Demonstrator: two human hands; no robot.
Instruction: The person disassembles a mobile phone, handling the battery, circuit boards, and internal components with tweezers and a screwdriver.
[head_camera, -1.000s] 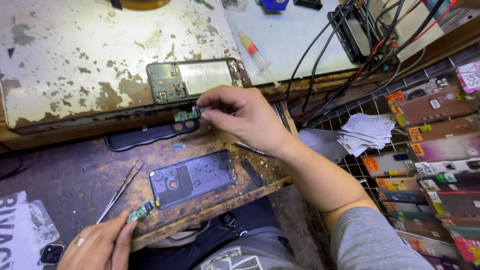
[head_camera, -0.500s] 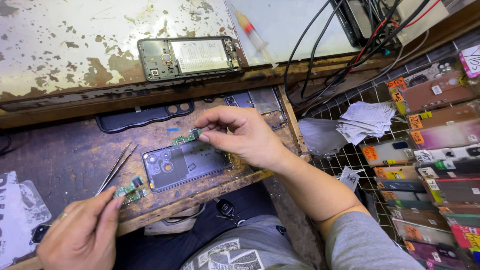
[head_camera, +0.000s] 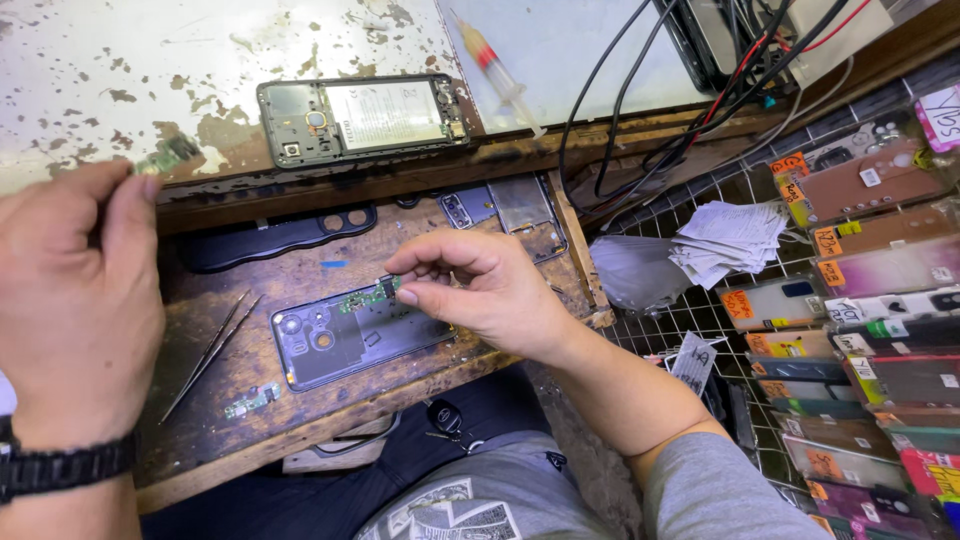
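Observation:
My left hand (head_camera: 75, 310) is raised close to the camera at the left, with a black watch strap on the wrist. Its fingertips pinch a small, blurred green circuit board (head_camera: 165, 157). My right hand (head_camera: 485, 290) pinches another small green circuit board (head_camera: 365, 296) by one end and holds it just over a dark phone back cover (head_camera: 350, 340), which lies flat on the wooden bench (head_camera: 300, 270). An opened phone (head_camera: 360, 118) with its battery showing lies on the worn white surface above.
Tweezers (head_camera: 210, 350) and a loose small board (head_camera: 250, 402) lie left of the cover. A black phone frame (head_camera: 270, 238) and another phone part (head_camera: 500, 210) sit further back. A syringe (head_camera: 495, 65), cables (head_camera: 690, 90), folded papers (head_camera: 735, 240) and racked phone cases (head_camera: 870, 300) fill the right.
My left hand has risen from the bench's lower left toward the camera. My right hand has brought its board down and nearer, over the back cover.

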